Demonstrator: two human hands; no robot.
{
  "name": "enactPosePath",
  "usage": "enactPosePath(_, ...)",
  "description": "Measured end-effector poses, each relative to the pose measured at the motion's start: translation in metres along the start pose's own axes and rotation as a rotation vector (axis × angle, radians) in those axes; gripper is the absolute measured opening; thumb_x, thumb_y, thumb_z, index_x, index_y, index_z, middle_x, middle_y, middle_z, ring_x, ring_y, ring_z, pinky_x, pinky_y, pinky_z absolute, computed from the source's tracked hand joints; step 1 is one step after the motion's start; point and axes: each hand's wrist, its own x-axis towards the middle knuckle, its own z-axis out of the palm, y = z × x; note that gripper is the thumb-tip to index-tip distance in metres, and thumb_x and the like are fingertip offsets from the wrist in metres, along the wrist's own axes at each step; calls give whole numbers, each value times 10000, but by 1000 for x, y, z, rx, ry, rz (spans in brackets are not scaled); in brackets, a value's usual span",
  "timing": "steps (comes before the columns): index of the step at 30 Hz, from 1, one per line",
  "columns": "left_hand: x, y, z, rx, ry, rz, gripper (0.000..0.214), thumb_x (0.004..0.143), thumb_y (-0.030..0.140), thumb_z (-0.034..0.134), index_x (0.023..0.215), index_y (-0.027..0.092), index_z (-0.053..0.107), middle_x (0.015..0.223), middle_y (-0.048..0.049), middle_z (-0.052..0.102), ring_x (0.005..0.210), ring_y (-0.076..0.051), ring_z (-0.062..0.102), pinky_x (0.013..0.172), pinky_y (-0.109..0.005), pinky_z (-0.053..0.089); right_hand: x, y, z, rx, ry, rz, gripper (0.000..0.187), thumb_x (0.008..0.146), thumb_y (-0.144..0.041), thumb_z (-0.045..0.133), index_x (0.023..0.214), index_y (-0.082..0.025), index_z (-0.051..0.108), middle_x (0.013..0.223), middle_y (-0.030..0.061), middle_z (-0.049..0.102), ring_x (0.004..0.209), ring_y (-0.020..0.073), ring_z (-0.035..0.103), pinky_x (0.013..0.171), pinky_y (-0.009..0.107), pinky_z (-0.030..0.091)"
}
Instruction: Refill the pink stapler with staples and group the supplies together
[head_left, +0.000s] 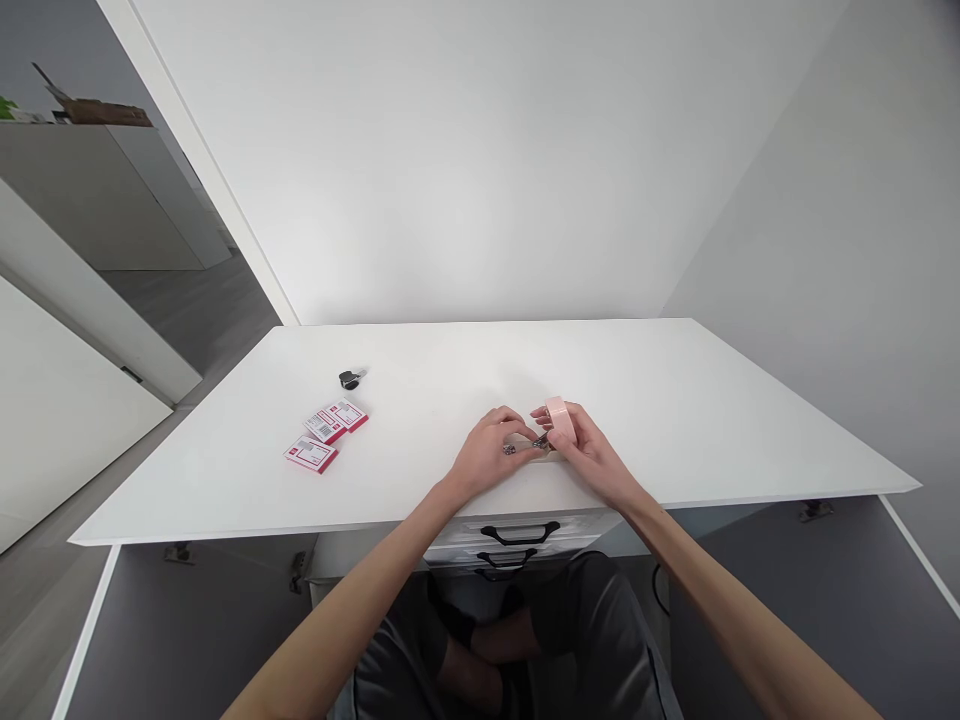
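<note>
Pink and smooth, a wide roll point(561, 418) stands tilted just right of the middle of the frame, and from where I am standing I see it held in the person's right hand point(592, 452), with thumb and fingers closed around it. The left hand point(486, 455) is just beside, its thumb and forefinger pinched on a small metal piece point(540, 441), which lies between the two hands. Whether the right hand also touches this piece, I cannot tell. Under the left hand's curved fingers is a second shiny item point(509, 449), too small to name exactly. Both hands are low over the white surface point(420, 440), close to its front edge. At the left of the frame, three red-and-white packs point(310, 453) lie on the surface, two of them touching. Near them, a little higher in the frame, is a small black object point(349, 380). Drawers with black handles point(520, 533) show at the lower middle, below the surface.
</note>
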Motion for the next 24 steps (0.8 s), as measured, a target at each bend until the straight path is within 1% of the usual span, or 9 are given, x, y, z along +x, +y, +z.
enactPosePath(5, 1, -3, 1, -17, -10, 10, 137, 889, 386, 767, 984, 302, 818, 1106, -30, 696, 1083, -232, 646, 994, -392, 517, 1, 0, -2, 0, -11, 20, 413, 993, -562, 594, 1327, -319, 571, 1430, 72, 620, 1272, 266, 609, 1056, 439, 516)
enactPosePath(12, 1, -1, 0, -35, -30, -19, 137, 885, 383, 769, 982, 300, 820, 1090, -30, 705, 1068, -232, 654, 974, -385, 527, 0, -1, -2, -13, -9, 60, 421, 965, -555, 636, 1305, -307, 614, 1351, 59, 666, 1209, 268, 636, 1010, 419, 535)
enactPosePath(19, 0, -1, -1, -85, -24, -67, 230, 857, 454, 783, 997, 272, 803, 1101, -47, 712, 1024, -233, 677, 859, -355, 569, 0, -2, -2, 19, -2, 88, 491, 911, -566, 702, 1319, -303, 630, 1329, 64, 679, 1218, 275, 629, 1018, 426, 538)
enactPosePath(24, 0, -1, -1, -62, -26, -69, 208, 861, 450, 778, 978, 280, 813, 1092, -41, 715, 1002, -226, 681, 848, -352, 568, -1, 0, -2, 12, 9, 110, 481, 899, -575, 709, 1283, -290, 653, 1305, 65, 697, 1183, 279, 641, 991, 431, 547)
